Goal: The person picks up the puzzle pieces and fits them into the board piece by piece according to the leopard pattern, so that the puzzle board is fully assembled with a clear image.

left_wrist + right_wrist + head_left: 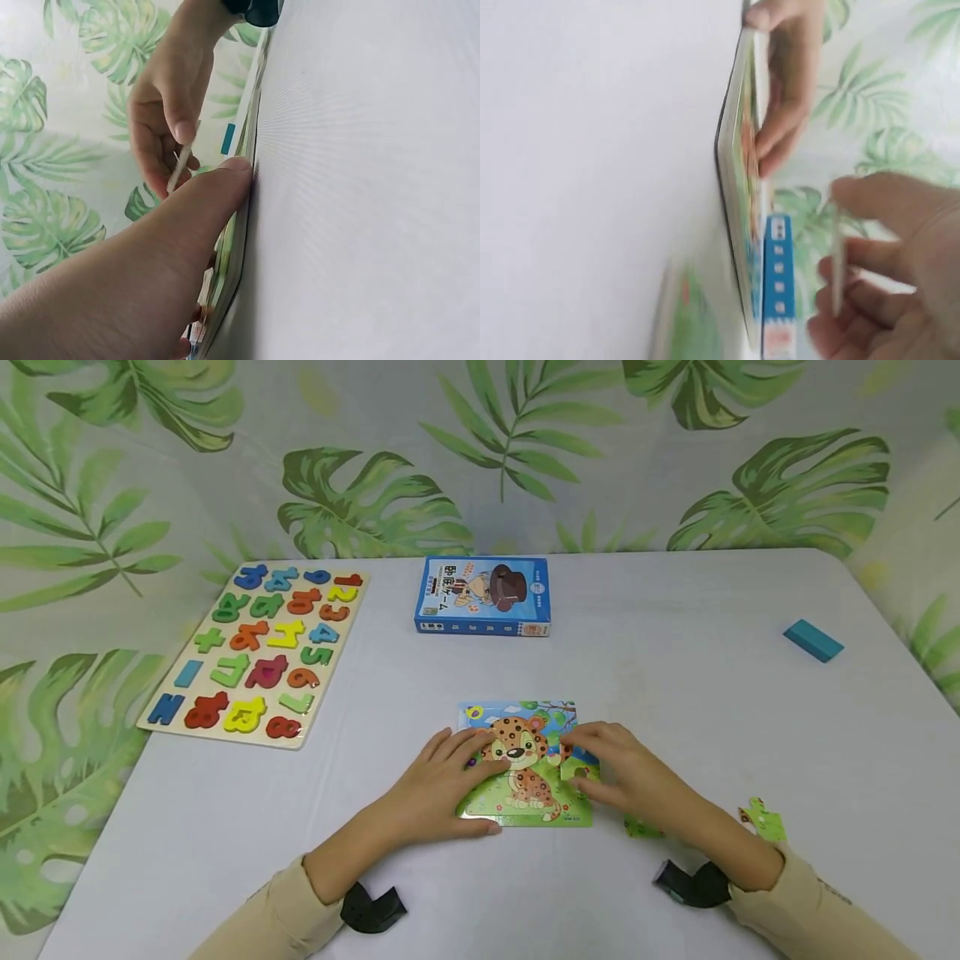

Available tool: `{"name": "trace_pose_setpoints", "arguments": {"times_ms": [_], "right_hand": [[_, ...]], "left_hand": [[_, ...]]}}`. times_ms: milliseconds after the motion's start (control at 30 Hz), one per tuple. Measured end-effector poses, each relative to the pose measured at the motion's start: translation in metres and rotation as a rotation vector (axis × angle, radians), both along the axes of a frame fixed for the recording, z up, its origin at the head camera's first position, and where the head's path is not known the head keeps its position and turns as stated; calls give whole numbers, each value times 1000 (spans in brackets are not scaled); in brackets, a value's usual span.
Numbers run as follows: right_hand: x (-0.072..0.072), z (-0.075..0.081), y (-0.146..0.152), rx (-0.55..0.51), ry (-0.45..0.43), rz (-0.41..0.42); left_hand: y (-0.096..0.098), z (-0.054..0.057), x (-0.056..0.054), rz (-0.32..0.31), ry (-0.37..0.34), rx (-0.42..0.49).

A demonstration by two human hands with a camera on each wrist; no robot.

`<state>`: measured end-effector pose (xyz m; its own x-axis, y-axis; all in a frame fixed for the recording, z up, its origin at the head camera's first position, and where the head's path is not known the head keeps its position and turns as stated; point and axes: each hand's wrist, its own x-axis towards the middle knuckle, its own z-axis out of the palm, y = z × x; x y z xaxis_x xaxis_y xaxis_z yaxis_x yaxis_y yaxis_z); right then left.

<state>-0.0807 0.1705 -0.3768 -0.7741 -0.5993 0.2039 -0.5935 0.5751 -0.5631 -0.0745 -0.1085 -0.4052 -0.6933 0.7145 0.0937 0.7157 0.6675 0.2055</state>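
A leopard jigsaw puzzle (487,807) lies in its flat tray in front of me. My left hand (435,789) rests on its left side, fingers spread over the picture and thumb along the front edge. Above the right side, my right hand (633,772) pinches a green and blue jigsaw piece (580,767) between thumb and fingers. Both wrist views show that piece (838,262) edge-on, raised off the tray. One loose green jigsaw piece (642,829) lies partly hidden under the right hand, another (765,820) beside the right forearm.
A wooden number board (225,736) with colourful numerals lies at the left. Behind the puzzle is a blue game box (482,596). A teal block (813,640) sits at the far right. Leaf-patterned cloth (517,460) hangs behind the white table.
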Motion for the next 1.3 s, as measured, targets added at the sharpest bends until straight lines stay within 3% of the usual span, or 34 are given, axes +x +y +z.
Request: {"name": "trace_pose_setpoints", "arguments": {"times_ms": [200,467,700,1033,1300], "right_hand": [[-8,-12,-14,96,-25,26],[-14,-18,-21,100,-38,-2],[-17,-17,-23,95,-74,-11],[-14,-11,-15,249,-121,55],[-7,-2,6,48,-275,15]], "left_hand": [[5,-2,0,-4,-21,27],[12,-2,1,-46,-41,58],[19,-2,-3,-41,5,-2],[23,3,-8,-54,11,-28],[15,1,-7,-31,-63,36]]}}
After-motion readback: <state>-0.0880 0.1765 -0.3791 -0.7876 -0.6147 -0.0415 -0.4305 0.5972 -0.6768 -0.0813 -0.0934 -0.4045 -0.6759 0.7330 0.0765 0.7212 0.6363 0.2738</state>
